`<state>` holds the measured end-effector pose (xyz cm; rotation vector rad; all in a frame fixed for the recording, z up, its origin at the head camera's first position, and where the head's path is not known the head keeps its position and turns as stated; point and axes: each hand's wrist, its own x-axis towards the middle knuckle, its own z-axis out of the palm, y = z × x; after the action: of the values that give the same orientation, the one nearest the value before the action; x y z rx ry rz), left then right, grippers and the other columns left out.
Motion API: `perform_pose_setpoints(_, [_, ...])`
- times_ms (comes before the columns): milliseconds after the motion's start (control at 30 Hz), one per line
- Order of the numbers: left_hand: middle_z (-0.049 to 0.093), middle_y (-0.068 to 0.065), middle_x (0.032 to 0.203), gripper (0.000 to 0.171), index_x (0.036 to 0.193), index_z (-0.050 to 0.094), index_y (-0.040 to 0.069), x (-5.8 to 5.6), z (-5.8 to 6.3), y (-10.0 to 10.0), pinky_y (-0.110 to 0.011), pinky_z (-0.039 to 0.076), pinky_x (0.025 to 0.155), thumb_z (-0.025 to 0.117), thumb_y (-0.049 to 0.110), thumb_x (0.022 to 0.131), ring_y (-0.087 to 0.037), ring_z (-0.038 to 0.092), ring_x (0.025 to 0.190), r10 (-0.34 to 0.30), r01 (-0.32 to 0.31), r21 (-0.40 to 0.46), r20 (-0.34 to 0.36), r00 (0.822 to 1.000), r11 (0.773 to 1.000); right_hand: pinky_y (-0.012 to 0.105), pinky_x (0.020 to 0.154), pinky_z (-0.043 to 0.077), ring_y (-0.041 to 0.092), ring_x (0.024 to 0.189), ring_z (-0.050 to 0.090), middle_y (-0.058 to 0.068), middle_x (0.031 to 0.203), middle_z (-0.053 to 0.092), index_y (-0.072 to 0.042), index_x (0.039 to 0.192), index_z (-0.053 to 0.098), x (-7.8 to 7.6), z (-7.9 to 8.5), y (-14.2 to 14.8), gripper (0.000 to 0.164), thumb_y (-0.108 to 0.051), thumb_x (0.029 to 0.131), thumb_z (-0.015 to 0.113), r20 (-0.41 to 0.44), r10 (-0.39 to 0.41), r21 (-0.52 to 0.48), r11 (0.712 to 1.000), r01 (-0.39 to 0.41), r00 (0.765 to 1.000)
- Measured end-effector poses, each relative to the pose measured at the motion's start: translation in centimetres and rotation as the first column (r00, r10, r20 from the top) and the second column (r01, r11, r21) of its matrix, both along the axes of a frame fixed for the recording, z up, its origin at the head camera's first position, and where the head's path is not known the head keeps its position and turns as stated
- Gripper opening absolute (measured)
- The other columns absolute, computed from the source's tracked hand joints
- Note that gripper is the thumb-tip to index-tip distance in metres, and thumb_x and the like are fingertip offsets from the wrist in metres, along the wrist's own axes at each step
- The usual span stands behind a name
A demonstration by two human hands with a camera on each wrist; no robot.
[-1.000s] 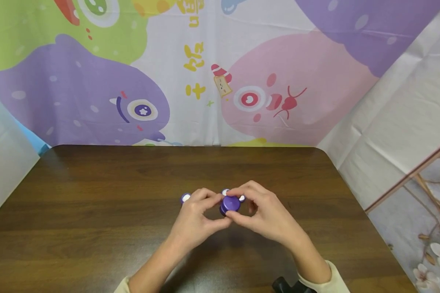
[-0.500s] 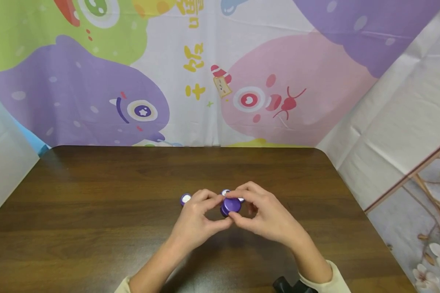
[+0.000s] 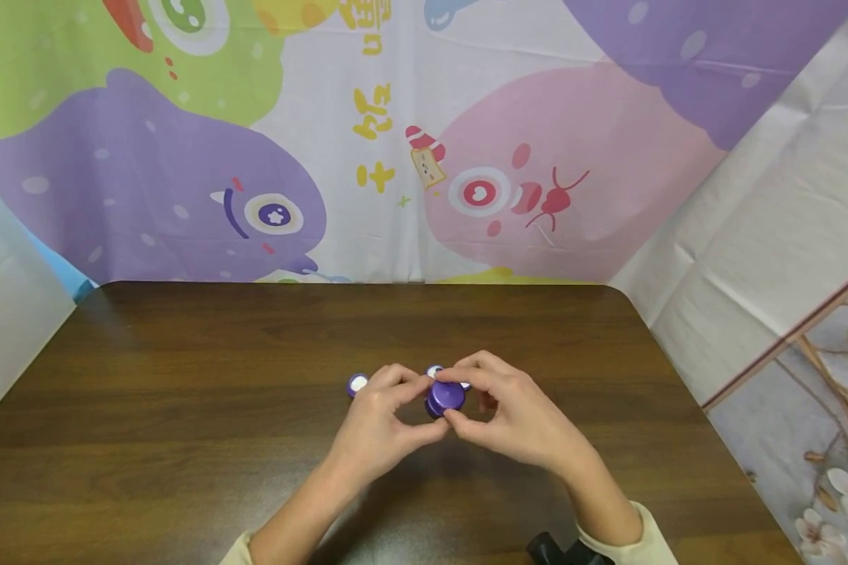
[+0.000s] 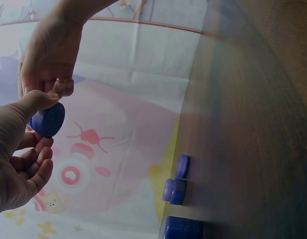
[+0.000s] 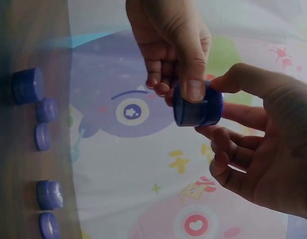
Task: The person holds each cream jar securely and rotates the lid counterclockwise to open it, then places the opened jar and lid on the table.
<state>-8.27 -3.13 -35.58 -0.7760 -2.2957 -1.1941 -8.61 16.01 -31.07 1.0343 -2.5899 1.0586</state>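
Above the table both hands hold a small purple jar (image 3: 446,399), its round lid toward the head camera. My left hand (image 3: 378,416) pinches the jar from the left; in the right wrist view its thumb lies flat along the jar's body (image 5: 189,112). Fingers of my right hand (image 3: 516,412) curl round the lid side (image 5: 216,104) from the right. Several other small purple containers stand on the table behind, among them a larger one (image 5: 28,85) and a thin one (image 5: 42,137). White shows on one (image 3: 357,384) left of my left hand.
The brown wooden table (image 3: 184,439) reaches back to a cartoon-printed cloth (image 3: 374,235). A pale cloth (image 3: 749,212) hangs along the right side. Near the right sleeve (image 3: 632,541) a black object (image 3: 565,551) shows at the bottom edge.
The jar has shifted very slightly to the right and down, with a little more of its side showing under the lid. The right fingers have shifted slightly with it; the left hand stays almost still.
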Motion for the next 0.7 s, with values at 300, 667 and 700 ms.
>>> perform_pose_setpoints(300, [0.063,0.0,0.086,0.042,0.103,0.072,0.004,0.01,-0.01,-0.05,-0.022,0.051,0.071,0.084,0.02,0.065,-0.011,0.057,0.082,0.011,-0.011,-0.002,-0.012,1.0,1.0,0.017,0.055,0.043,0.006,0.065,0.047,-0.005,0.1,0.06,-0.013,0.112,0.066,0.02,0.13,-0.07,0.037,-0.022,0.077,0.077,-0.01,-0.009,-0.013,1.0,0.009,1.0])
perform_pose_setpoints(667, [0.062,0.0,0.085,0.043,0.103,0.071,0.002,0.11,-0.14,-0.18,-0.022,0.051,0.07,0.084,0.018,0.065,-0.011,0.056,0.082,0.013,-0.013,0.0,0.0,1.0,1.0,0.018,0.058,0.045,0.003,0.067,0.048,-0.002,0.109,0.06,-0.012,0.118,0.062,0.15,0.11,-0.09,0.043,-0.022,0.078,0.076,0.019,0.02,-0.008,1.0,-0.02,1.0])
perform_pose_setpoints(700, [0.062,0.0,0.085,0.043,0.103,0.071,0.002,0.09,-0.13,-0.17,-0.022,0.051,0.07,0.084,0.018,0.065,-0.011,0.056,0.082,0.014,-0.014,0.002,-0.004,1.0,1.0,0.018,0.058,0.045,0.003,0.067,0.048,-0.003,0.106,0.06,-0.013,0.116,0.063,0.14,0.1,-0.12,0.042,-0.023,0.077,0.076,0.011,0.006,-0.008,1.0,-0.006,1.0])
